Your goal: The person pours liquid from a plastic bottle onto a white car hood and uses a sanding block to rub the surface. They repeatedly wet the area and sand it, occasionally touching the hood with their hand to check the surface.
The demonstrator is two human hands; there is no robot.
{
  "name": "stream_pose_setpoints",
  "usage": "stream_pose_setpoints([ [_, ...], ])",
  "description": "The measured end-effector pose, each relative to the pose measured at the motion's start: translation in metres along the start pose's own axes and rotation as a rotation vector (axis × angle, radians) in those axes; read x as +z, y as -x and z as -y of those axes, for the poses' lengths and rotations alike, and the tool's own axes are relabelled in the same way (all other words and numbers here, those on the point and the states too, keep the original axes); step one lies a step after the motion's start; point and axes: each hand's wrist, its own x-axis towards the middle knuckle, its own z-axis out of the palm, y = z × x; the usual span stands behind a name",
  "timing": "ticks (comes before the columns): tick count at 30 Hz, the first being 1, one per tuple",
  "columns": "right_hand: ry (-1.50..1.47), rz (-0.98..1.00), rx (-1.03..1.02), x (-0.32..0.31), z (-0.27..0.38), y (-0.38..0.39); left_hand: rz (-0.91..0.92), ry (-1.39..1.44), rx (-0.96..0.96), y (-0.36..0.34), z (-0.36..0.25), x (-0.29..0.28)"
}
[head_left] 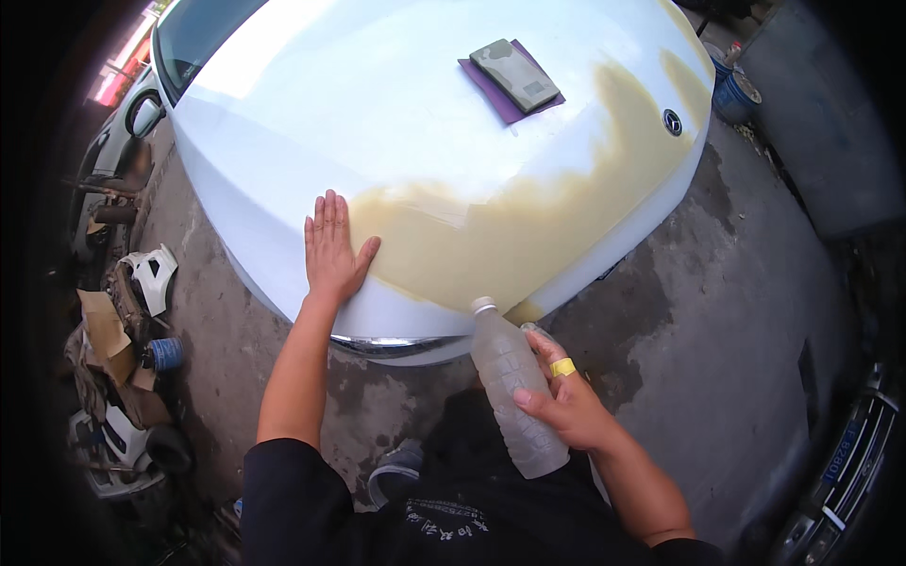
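Note:
My left hand [331,250] lies flat on the white car hood [274,170], fingers stretched out, beside the left end of a dull yellowish-tan patch [444,245]. That patch spreads along the hood's front edge to the round emblem [672,122]. In front of the hood, my right hand [564,396] is wrapped round a clear, cloudy plastic bottle [514,391] with a white cap. The bottle tilts, its cap toward the hood. Yellow tape circles one finger of this hand. Farther up the hood, a grey sanding block [514,75] rests on a purple sheet [500,102], probably sandpaper.
A grey bucket [396,472] stands on the stained concrete floor near my body. At the left are a blue can [165,354], cardboard [107,335] and white car parts [153,275]. Blue tubs [736,99] stand beyond the hood's right side. Another car's front [840,472] is at lower right.

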Motion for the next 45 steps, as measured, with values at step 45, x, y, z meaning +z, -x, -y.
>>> stream_pose_setpoints([
  [45,-0.138,-0.22,0.014,-0.036,-0.014,0.048,0.045,0.028,0.551,0.044,-0.208,0.023],
])
